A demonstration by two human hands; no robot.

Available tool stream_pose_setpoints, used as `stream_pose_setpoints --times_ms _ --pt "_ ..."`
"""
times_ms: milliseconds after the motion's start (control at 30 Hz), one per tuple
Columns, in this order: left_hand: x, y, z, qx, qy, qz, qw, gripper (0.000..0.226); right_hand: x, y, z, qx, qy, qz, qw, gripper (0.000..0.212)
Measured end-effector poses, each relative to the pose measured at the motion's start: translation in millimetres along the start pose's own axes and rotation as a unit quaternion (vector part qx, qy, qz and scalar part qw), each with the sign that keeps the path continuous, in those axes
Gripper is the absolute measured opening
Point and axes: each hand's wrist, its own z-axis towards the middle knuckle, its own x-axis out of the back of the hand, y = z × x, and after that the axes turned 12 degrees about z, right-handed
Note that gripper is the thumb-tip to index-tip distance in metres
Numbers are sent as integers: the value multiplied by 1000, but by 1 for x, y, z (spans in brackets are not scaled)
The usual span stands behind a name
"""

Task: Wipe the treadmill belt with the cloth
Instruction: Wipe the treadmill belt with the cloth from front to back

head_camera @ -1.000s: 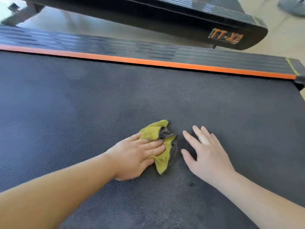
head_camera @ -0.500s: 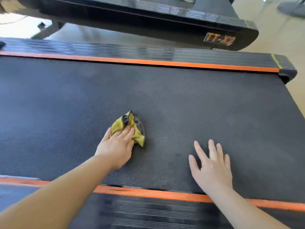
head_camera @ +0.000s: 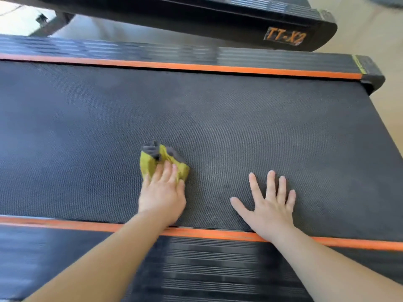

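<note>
Stretching across the view, the dark treadmill belt (head_camera: 239, 118) runs between two orange-edged side rails (head_camera: 174, 51). A person's right hand (head_camera: 269, 205) lies flat on it, fingers spread and released. The left hand (head_camera: 162, 197) presses straight fingers (head_camera: 168, 173) onto the crumpled yellow-and-grey cloth (head_camera: 152, 159), which bulges out beyond them.

My left hand (head_camera: 162, 197) presses the crumpled yellow-and-grey cloth (head_camera: 162, 156) onto the belt (head_camera: 239, 118), with straight fingers (head_camera: 168, 173) over its near half. My right hand (head_camera: 270, 212) lies palm-down on the belt beside it, apart from the cloth, with its fingers spread. Both wrists cross the near orange stripe (head_camera: 218, 234) and the ribbed rail (head_camera: 207, 264). Beyond the far rail (head_camera: 196, 53), another treadmill (head_camera: 218, 16) bears a TT-X2 label (head_camera: 284, 37).
</note>
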Motion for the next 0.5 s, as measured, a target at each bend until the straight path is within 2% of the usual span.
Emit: stream_pose_setpoints --times_ms 67,167,200,267,333,367,433,500 --pt "-7 18 -27 -110 -11 4 994 80 8 1 6 -14 -57 2 998 104" --pt "-4 -10 -27 -232 -25 24 972 78 21 1 9 -20 -144 10 989 119" --pt "-3 -24 -18 -231 -4 44 972 76 23 1 10 -20 -157 12 987 123" --pt "-5 -45 -2 -147 15 56 987 77 25 -1 7 -17 -155 10 988 126" --pt "-5 -28 -5 -52 7 27 998 72 23 -1 4 -16 -146 8 989 126" --pt "-5 -9 -15 -45 16 7 999 71 22 0 4 -16 -142 8 990 125" --pt "-11 25 -40 -117 31 -16 993 72 21 -1 4 -17 -139 7 990 125" --pt "-14 24 -47 -219 -3 -8 976 74 23 -1 5 -18 -141 6 990 125"
